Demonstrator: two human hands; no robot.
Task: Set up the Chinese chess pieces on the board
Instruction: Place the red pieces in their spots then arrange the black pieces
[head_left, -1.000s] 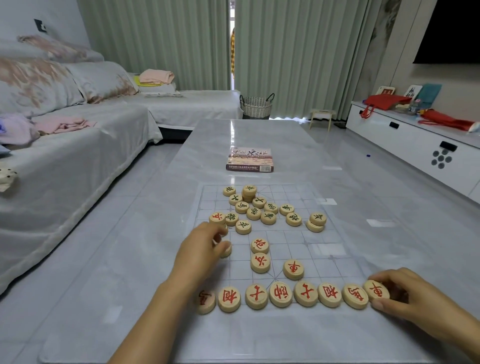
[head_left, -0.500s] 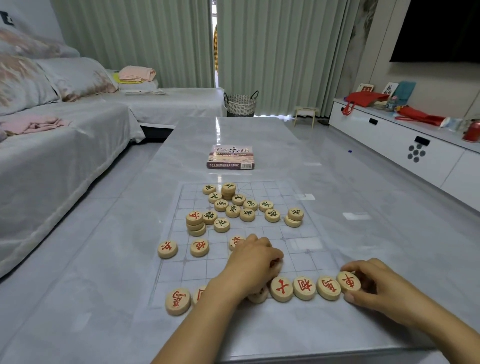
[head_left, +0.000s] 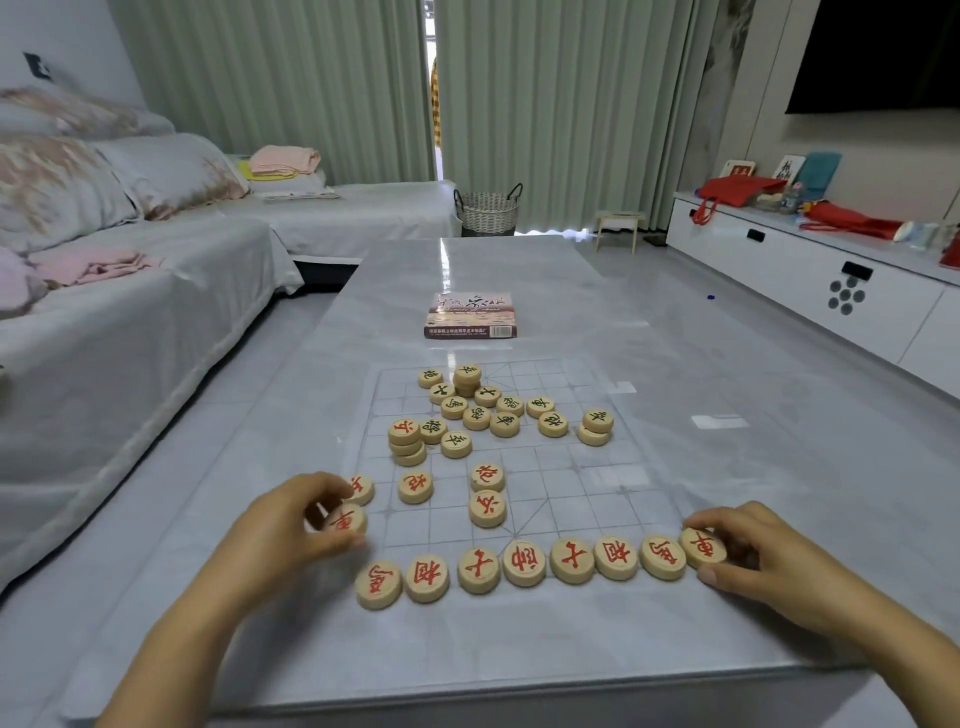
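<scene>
A clear plastic chess board (head_left: 613, 467) with a printed grid lies on the marble table. A row of red-marked wooden pieces (head_left: 524, 564) lines its near edge. My left hand (head_left: 291, 525) pinches a red chariot piece (head_left: 347, 519) at the board's near-left corner, just above the row's left end. My right hand (head_left: 748, 551) grips the red chariot piece (head_left: 705, 546) at the row's right end. Three more red pieces (head_left: 487, 508) lie loose mid-board, and another (head_left: 362, 487) sits beside my left fingers. Green-marked pieces (head_left: 488, 410) are heaped on the far half, some stacked.
The chess set's box (head_left: 471, 316) lies on the table beyond the board. A covered sofa (head_left: 130, 291) runs along the left. A white cabinet (head_left: 810, 280) stands on the right, and a wicker basket (head_left: 488, 210) by the curtains.
My left hand has picked the red chariot from the board's middle and carried it to the near-left corner. My right hand has stayed on the rightmost piece. The head camera has shifted.
</scene>
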